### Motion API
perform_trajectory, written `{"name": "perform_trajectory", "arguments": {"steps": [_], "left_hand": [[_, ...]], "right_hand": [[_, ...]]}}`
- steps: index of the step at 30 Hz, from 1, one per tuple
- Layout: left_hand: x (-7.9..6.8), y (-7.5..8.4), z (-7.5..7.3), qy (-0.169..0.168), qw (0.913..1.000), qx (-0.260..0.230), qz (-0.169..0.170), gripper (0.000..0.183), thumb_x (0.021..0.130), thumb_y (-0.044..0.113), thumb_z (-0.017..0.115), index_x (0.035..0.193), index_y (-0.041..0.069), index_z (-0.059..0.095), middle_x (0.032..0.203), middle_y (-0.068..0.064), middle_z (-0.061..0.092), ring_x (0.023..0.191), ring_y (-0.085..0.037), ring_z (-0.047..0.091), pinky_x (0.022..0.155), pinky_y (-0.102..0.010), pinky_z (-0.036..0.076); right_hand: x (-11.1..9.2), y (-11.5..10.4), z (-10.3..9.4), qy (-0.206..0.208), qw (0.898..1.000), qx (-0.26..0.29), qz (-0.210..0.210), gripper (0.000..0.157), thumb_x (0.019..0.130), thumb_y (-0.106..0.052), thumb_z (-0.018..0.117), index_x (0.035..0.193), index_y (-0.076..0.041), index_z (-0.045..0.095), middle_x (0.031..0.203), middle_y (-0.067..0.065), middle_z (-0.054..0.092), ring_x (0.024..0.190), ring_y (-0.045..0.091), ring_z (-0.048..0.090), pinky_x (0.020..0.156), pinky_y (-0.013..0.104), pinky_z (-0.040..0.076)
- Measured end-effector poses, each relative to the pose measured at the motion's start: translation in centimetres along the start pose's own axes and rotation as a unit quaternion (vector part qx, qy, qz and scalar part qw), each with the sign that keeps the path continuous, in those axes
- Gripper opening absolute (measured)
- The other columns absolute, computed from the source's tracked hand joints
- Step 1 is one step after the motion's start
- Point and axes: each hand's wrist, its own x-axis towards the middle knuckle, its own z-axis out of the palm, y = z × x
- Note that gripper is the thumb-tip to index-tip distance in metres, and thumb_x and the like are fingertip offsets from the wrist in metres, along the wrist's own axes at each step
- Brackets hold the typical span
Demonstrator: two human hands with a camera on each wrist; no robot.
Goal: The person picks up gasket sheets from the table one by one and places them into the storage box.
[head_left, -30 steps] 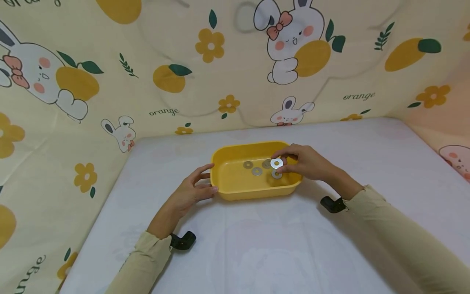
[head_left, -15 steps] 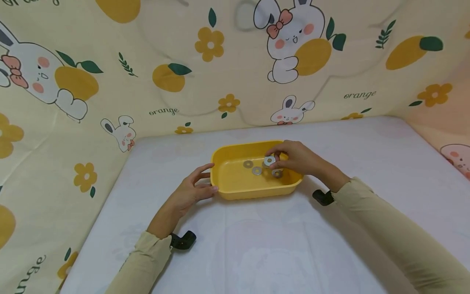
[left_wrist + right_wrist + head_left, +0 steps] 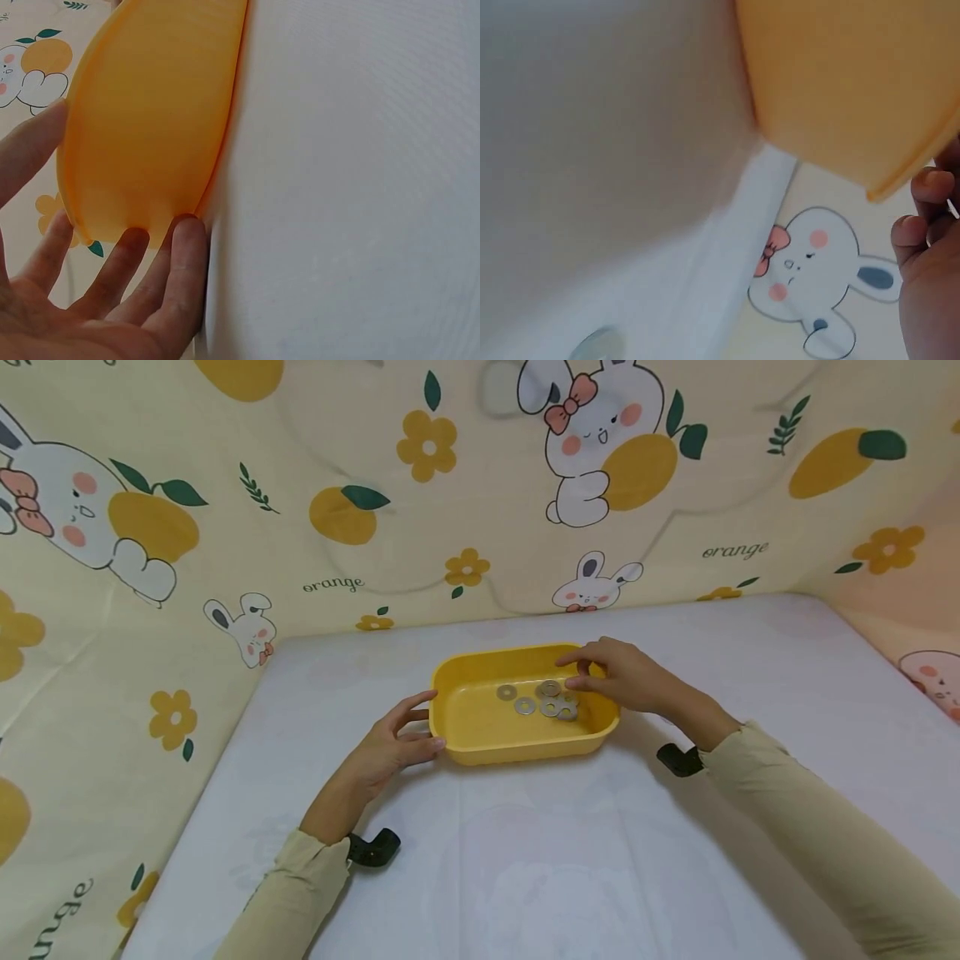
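Several flat metal washers (image 3: 524, 706) lie on the floor of a yellow plastic tray (image 3: 480, 745), most of them bunched and overlapping on the right side. My left hand (image 3: 387, 752) steadies the tray's left end, its fingertips and thumb against the outer wall; the left wrist view has these fingers (image 3: 120, 262) spread along the wall. Over the tray's right end is my right hand (image 3: 628, 677), index finger and thumb apart just above the bunched washers, the other fingers loosely curled. A pale sliver shows between those fingers in the right wrist view.
The tray stands on a white-covered table (image 3: 525, 843). Behind it and along both sides rises a cream cloth (image 3: 420, 535) printed with rabbits, oranges and flowers. A black wrist camera (image 3: 375, 848) sticks out beside the left sleeve, another camera (image 3: 679, 760) beside the right.
My right hand has let go of the washer it pinched and drawn back slightly to the right. More washers now show in the tray. The left hand stays put.
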Motion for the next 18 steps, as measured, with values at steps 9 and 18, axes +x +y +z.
{"name": "perform_trajectory", "arguments": {"steps": [9,18], "left_hand": [[-0.1,0.1,0.0,-0.002,1.0,0.007,0.001,0.08,0.087,0.009,0.075,0.154,0.028,0.035,0.153,-0.011,0.035,0.115,-0.018,0.059,0.094,-0.031,0.057],[0.0,0.0,0.0,0.002,0.9999,0.009,-0.006,0.08,0.086,0.01,0.076,0.152,0.032,0.036,0.153,-0.009,0.036,0.119,-0.021,0.058,0.094,-0.03,0.057]], "right_hand": [[-3.2,1.5,-1.4,0.024,1.0,0.003,0.011,0.037,0.097,-0.039,0.063,0.124,-0.016,0.068,0.093,0.0,0.056,0.092,0.021,0.044,0.075,0.033,0.036],[-6.1,4.1,-2.6,0.032,0.998,-0.04,0.028,0.033,0.096,-0.035,0.065,0.123,-0.017,0.068,0.091,-0.003,0.057,0.088,0.016,0.044,0.071,0.026,0.038]]}}
